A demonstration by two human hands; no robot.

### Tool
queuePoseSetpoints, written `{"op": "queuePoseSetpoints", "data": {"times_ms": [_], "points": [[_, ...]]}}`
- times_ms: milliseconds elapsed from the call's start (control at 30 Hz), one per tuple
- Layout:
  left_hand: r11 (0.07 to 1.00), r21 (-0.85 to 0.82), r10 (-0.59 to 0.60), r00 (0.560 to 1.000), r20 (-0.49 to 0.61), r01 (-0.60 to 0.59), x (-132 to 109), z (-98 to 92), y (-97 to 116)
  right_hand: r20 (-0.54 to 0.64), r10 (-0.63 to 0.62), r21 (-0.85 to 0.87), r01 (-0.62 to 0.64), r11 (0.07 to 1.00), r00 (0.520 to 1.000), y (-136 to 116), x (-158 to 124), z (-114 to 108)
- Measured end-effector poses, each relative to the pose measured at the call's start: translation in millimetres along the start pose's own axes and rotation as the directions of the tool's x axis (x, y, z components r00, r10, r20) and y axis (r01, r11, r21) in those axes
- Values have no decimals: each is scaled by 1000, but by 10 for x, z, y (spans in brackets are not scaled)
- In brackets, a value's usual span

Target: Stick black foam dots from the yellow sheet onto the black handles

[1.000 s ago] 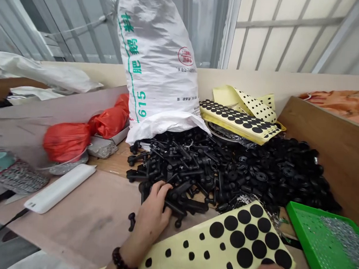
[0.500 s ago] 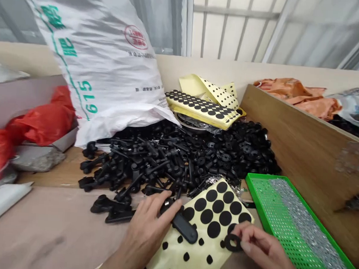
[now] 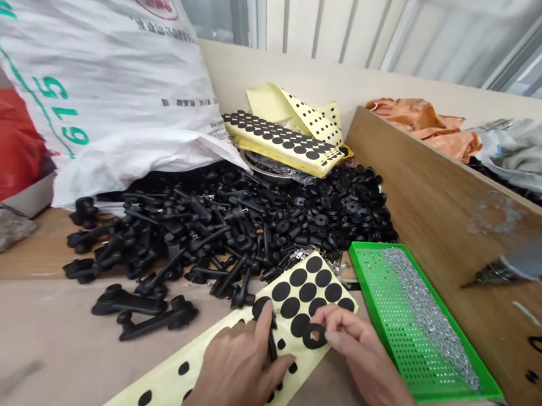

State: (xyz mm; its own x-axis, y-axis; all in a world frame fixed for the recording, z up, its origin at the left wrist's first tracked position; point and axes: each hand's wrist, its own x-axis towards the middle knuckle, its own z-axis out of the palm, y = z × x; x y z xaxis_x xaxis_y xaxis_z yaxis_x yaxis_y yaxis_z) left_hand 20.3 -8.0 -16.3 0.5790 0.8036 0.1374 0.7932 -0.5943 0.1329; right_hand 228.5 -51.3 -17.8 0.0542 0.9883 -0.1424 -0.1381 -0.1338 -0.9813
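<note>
With the left hand (image 3: 239,361) taken as centre of the clock, it lies over a yellow sheet (image 3: 305,359), thumb and index finger partly spread, and between them it has hold of a slim black piece (image 3: 272,345), mostly hidden, so how firm is this hold one cannot tell. At 3 o'clock the right hand (image 3: 358,342) has its fingertips nearly together and pinches a black ring (image 3: 308,337) by its right edge, probably so that the hole and the face are free; whether the ring touches the sheet cannot be told. The sheet probably lies between both hands so that its black dots (image 3: 307,292) are within short reach. A heap of black parts (image 3: 196,223) spreads from 10 to past 1 o'clock, its near edge close to the sheet, and two loose black arms (image 3: 158,322) lie at 10 o'clock. Beyond the right hand, the rim of the green tray (image 3: 395,327) limits sideways movement, and the wooden board (image 3: 419,187) stands at 2 o'clock. The widest stretch of brown tabletop (image 3: 61,337) is at 9 o'clock, seemingly the easier side for moving
</note>
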Motion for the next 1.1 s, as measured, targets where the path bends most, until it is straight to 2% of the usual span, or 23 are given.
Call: {"op": "queuePoseSetpoints", "data": {"times_ms": [67,100,167,200,233,300,367,400,433,600,867,1100], "points": [[997,24,-71,982,173,67,82,0,55,-4,-13,-1,13,1000,1000,-10,13,14],[996,-31,-80,974,213,89,104,3,50,-4,-16,-2,16,1000,1000,-11,14,18],[951,-278,-71,970,234,137,108,16,-8,5,-9,10,9,1000,1000,-8,11,27],[879,-443,-66,965,252,176,98,25,-46,10,-2,24,1,1000,1000,-5,8,34],[762,-606,-56,956,288,227,86,35,-79,18,6,42,-7,999,1000,-2,7,43],[447,-821,-9,919,394,356,74,50,-115,37,15,76,-18,997,999,-1,9,70],[182,-871,36,882,471,457,84,53,-107,64,21,92,-26,995,998,-2,16,101],[110,-868,41,871,490,484,95,49,-93,75,25,96,-33,995,997,-1,19,115],[81,-864,39,865,501,497,107,45,-79,86,34,100,-43,994,996,-1,23,127],[151,-869,38,875,482,472,111,52,-63,93,69,149,-82,985,993,15,42,165],[222,-872,45,888,457,437,57,97,-95,101,70,105,-81,991,992,50,52,184],[350,-852,50,901,431,388,69,51,-89,100,65,60,-71,996,993,61,63,182]]}}
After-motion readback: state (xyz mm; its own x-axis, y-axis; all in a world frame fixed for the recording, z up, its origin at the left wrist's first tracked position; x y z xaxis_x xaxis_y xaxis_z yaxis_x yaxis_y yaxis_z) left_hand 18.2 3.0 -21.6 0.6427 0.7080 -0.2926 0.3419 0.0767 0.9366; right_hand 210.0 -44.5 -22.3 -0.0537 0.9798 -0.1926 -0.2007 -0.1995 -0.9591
